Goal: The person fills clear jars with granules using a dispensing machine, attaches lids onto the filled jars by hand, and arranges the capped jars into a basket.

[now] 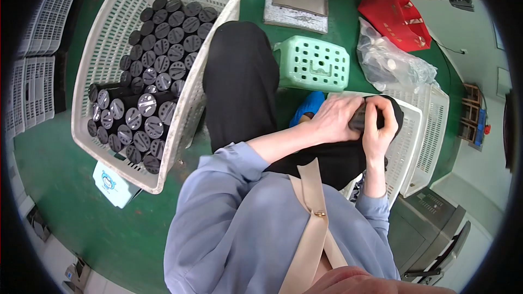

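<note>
Above my right knee, my left hand (333, 120) and my right hand (380, 125) come together around a small dark cylindrical piece (358, 118). The fingers of both are closed on it and cover most of it, so its exact kind is hidden. A large white crate (231, 0) stands to my left. In it lie stacked black cylinders (162, 63), their round grey end faces marked with slots and holes. By my right leg is another white crate (406, 147), partly hidden by my leg and arm.
Ahead stands a mint-green plastic stool (317, 57). Beyond it on the green floor (71, 185) are a clear plastic bag (389, 57) and a red bag (395, 22). A light-blue stool (111, 185) shows beside the left crate. White baskets (32, 92) are stacked far left.
</note>
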`<action>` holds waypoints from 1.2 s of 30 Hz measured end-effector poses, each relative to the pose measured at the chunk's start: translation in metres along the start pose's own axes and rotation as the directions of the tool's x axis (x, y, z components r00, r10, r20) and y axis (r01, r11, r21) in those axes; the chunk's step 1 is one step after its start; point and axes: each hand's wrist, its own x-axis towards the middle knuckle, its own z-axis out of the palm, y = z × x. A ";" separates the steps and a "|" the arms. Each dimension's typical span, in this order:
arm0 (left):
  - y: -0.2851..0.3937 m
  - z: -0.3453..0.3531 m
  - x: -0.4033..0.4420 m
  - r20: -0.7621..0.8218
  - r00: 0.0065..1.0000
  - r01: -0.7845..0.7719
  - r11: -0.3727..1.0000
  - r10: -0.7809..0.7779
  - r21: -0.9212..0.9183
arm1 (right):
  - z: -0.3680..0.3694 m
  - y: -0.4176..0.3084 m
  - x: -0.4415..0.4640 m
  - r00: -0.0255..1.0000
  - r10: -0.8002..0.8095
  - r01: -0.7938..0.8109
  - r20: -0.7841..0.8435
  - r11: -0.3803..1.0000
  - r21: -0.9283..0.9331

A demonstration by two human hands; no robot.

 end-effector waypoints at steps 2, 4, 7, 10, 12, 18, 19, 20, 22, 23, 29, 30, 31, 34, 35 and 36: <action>-0.004 -0.003 0.001 -0.087 0.995 -0.034 0.996 0.041 0.081 | 0.009 0.000 0.003 0.996 0.080 -0.080 0.024 0.996 -0.026; -0.001 -0.017 0.004 0.024 0.999 0.040 0.997 -0.039 -0.068 | -0.001 -0.010 0.010 0.992 0.018 -0.016 0.127 1.000 -0.021; 0.013 -0.043 0.013 0.552 0.834 0.367 0.773 -0.026 -0.518 | -0.027 -0.035 0.021 0.936 -0.228 0.183 0.269 0.966 0.181; 0.013 -0.018 0.002 0.424 0.905 0.231 0.848 -0.009 -0.476 | -0.030 -0.022 0.009 0.945 -0.086 0.017 0.315 0.976 0.217; 0.002 -0.004 0.004 0.184 0.979 0.106 0.991 -0.090 -0.083 | -0.007 -0.005 0.003 0.997 0.041 -0.049 0.070 0.992 0.116; 0.008 -0.033 0.007 0.382 0.913 0.250 0.937 -0.144 -0.244 | -0.016 -0.017 0.015 0.976 -0.056 0.018 0.212 0.985 0.174; 0.013 -0.042 0.012 0.553 0.824 0.355 0.873 -0.124 -0.334 | -0.023 -0.018 0.016 0.948 -0.098 0.017 0.302 0.965 0.260; 0.002 -0.030 0.008 0.637 0.770 0.377 0.787 0.026 -0.488 | -0.032 -0.016 0.016 0.910 -0.148 0.008 0.387 0.940 0.341; 0.011 -0.019 0.003 0.548 0.835 0.326 0.842 -0.044 -0.429 | -0.034 -0.018 0.011 0.911 -0.155 0.015 0.382 0.939 0.344; 0.015 -0.014 0.000 0.325 0.944 0.191 0.903 -0.061 -0.385 | -0.026 -0.014 0.009 0.957 -0.087 0.008 0.276 0.961 0.276; 0.010 -0.022 0.004 0.285 0.945 0.244 0.925 -0.160 -0.291 | -0.013 -0.005 0.009 0.986 -0.032 -0.010 0.165 0.969 0.248; 0.010 -0.025 0.008 0.364 0.923 0.276 0.878 -0.128 -0.391 | -0.021 -0.012 0.013 0.975 -0.140 0.097 0.175 0.967 0.234; 0.008 -0.024 0.008 0.444 0.894 0.294 0.818 -0.053 -0.494 | -0.028 -0.016 0.015 0.950 -0.249 0.206 0.190 0.953 0.221; 0.009 -0.018 0.006 0.702 0.711 0.435 0.763 0.036 -0.479 | -0.033 -0.014 0.002 0.950 -0.117 0.001 0.288 0.927 0.374; 0.008 -0.012 0.002 0.638 0.770 0.397 0.785 -0.004 -0.475 | -0.029 -0.013 -0.004 0.967 -0.051 -0.041 0.248 0.935 0.351; 0.013 -0.010 -0.001 0.569 0.821 0.363 0.807 -0.042 -0.465 | -0.025 -0.011 -0.006 0.977 -0.038 -0.037 0.209 0.938 0.345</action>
